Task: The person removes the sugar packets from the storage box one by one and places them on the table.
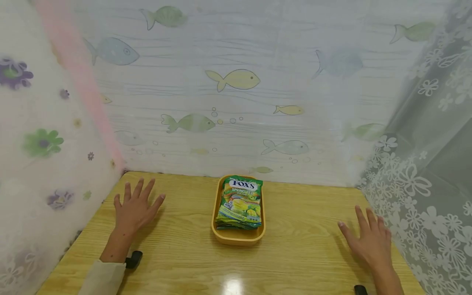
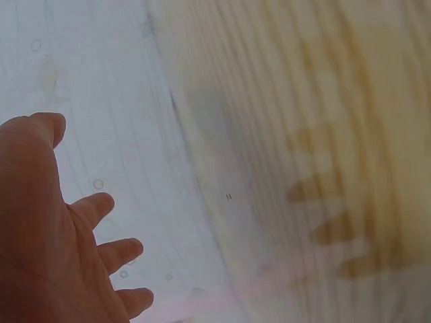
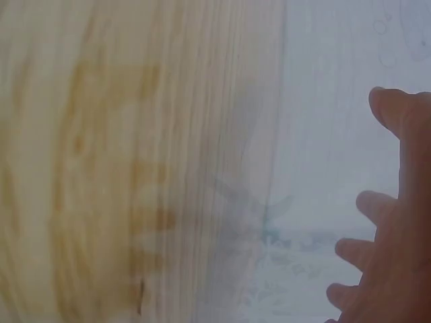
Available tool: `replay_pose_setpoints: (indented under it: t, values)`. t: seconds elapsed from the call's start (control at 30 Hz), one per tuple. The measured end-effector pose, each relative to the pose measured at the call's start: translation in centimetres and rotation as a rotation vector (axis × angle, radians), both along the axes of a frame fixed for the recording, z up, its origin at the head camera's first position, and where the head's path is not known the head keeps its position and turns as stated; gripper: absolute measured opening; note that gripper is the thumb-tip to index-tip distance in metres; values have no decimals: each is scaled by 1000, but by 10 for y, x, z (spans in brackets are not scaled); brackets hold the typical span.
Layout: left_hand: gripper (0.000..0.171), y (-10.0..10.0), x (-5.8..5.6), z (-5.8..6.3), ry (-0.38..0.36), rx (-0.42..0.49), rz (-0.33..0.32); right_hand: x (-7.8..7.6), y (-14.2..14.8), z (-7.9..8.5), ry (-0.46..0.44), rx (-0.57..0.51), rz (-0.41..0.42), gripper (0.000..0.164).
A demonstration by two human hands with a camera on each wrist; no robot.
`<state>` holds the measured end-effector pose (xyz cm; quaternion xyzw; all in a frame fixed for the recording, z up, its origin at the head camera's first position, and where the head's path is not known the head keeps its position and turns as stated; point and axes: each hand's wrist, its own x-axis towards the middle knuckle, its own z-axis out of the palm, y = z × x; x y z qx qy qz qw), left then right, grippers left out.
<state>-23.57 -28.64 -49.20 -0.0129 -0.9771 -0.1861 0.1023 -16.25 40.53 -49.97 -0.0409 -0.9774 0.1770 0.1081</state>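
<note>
We see stacked FOX'S Spring Tea packets [image 1: 241, 200] in a yellow tray [image 1: 237, 242], long axes running away from us, logo end farthest; left hand [image 1: 133, 213] and right hand [image 1: 371, 241] spread, released.

The packets [image 1: 241, 205] look like glossy plastic film, the tray [image 1: 238, 241] smooth plastic, the table [image 1: 177, 246] wood-grained (and shiny)

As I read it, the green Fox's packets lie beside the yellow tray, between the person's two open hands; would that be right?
Not quite: the head view shows the green Fox's packets inside the yellow tray, not beside it, between the open left hand and right hand.
</note>
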Motion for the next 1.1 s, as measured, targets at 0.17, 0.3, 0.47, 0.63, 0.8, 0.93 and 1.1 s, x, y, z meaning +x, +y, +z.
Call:
replay_pose_setpoints:
  t: [0.17,0.3,0.47,0.63,0.8,0.93,1.1]
  values:
    - [83,1,1,1,12,1,-2,0,-3,2,21,9,3,91]
    - [82,2,1,1,20,0,-1,0,-4,3,60,17,11,89]
    - [81,2,1,0,35,-5,0,-2,-5,3,113,28,16,85]
    - [79,4,0,0,58,1,-11,-4,-6,2,181,20,23,80]
    - [77,7,-1,3,63,32,-31,-5,-8,2,214,16,26,77]
    - [75,10,-2,2,97,55,-56,-4,-12,3,249,0,51,73]
    - [74,14,-3,1,92,102,-79,-4,-18,8,213,-31,58,73]
